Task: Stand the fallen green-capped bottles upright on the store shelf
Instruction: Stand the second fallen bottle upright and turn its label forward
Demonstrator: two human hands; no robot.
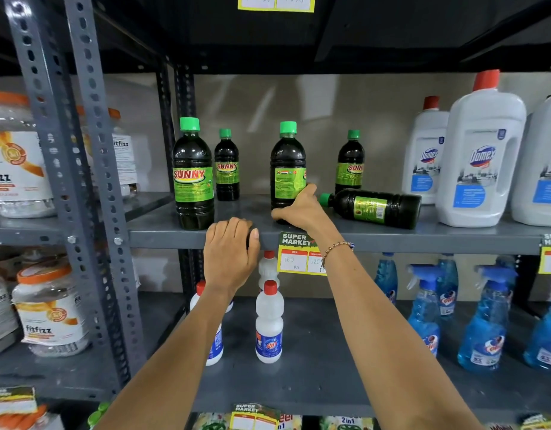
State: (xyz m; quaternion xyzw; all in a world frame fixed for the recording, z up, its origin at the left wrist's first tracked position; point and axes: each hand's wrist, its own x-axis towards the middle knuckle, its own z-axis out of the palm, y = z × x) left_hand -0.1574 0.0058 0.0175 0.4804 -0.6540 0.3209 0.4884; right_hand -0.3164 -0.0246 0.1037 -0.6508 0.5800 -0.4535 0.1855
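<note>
Several dark bottles with green caps and green "Sunny" labels are on the grey shelf (361, 235). Upright ones stand at the front left (192, 175), back left (226, 166), middle (287, 162) and back right (350, 162). One bottle (373, 207) lies on its side, cap pointing left, right of the middle bottle. My right hand (299, 209) is wrapped around the lower part of the upright middle bottle. My left hand (229, 252) rests curled over the shelf's front edge, holding no bottle.
Big white Domex jugs (482, 162) stand right of the fallen bottle. A slotted grey upright post (91, 169) borders the left. Below are white red-capped bottles (269, 324) and blue spray bottles (485, 321). A price tag (299, 254) hangs on the shelf edge.
</note>
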